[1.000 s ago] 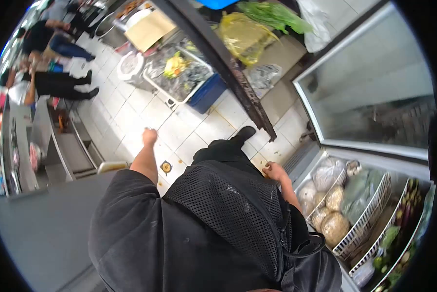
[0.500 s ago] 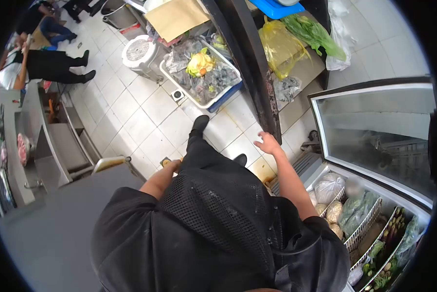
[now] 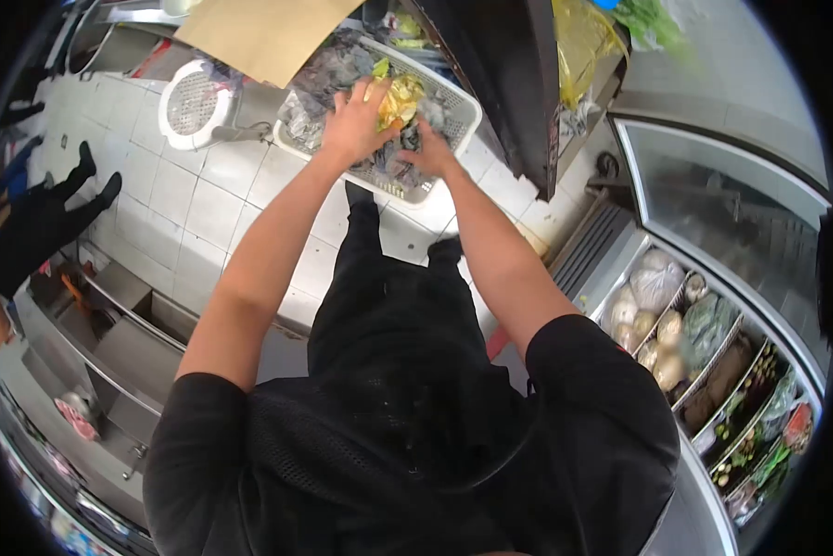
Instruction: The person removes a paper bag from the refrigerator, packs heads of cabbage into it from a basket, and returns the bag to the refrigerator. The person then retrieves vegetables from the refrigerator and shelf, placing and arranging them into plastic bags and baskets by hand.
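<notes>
A yellow-green leafy vegetable (image 3: 400, 102) lies among crumpled clear and grey plastic bags in a white plastic basket (image 3: 463, 109). My left hand (image 3: 359, 125) is over the basket, its fingers spread against the vegetable's left side. On the other side, my right hand (image 3: 428, 153) is low among the plastic bags, thumb and fingers apart, close to the vegetable's lower right. Some fingertips are hidden by the plastic. Neither hand shows a closed grip.
Brown cardboard (image 3: 259, 37) overhangs the basket's back left. A white perforated stool (image 3: 197, 104) stands to the left, and a dark post (image 3: 490, 74) to the right. An open-lidded chest (image 3: 713, 371) holds bagged vegetables at right. Another person (image 3: 45, 213) is at far left.
Both hands have moved forward from beside my body into the basket. The basket is nearer, and the view has shifted with my body.
</notes>
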